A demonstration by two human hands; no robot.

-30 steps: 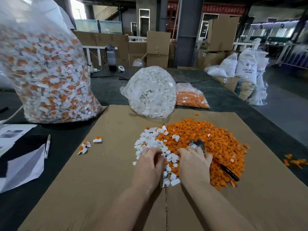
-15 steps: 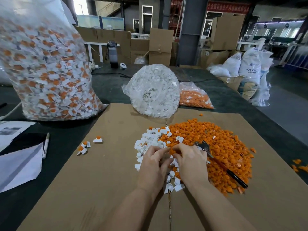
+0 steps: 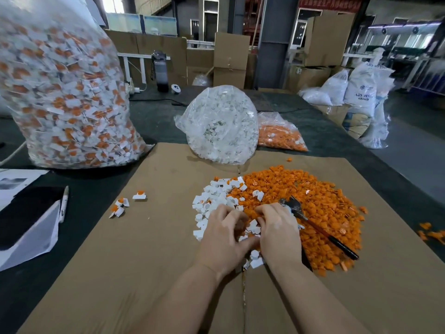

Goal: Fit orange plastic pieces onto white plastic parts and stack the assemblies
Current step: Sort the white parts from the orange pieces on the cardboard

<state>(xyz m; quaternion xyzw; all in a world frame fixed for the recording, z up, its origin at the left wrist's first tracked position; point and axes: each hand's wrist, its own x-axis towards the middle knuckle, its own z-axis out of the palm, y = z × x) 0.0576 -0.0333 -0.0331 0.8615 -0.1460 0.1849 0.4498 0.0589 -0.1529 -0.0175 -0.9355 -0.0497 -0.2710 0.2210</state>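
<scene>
Clear bag (image 3: 220,126) of white parts (image 3: 216,131)

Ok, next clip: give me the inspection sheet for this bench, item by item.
Surface: brown cardboard sheet laid over a dark table.
Job's things: orange pile on the right, white pile beside it on the left; three finished pieces set apart at left; big bag of assemblies, bag of white parts, bag of orange parts.
Clutter: pliers lying on the orange pile; papers, pen, bottle.
Hands: left hand and right hand close together over the piles, fingers curled; what they pinch is hidden.
Cables: one dark cable on the far table.
Surroundings: cardboard boxes, white sacks.
</scene>
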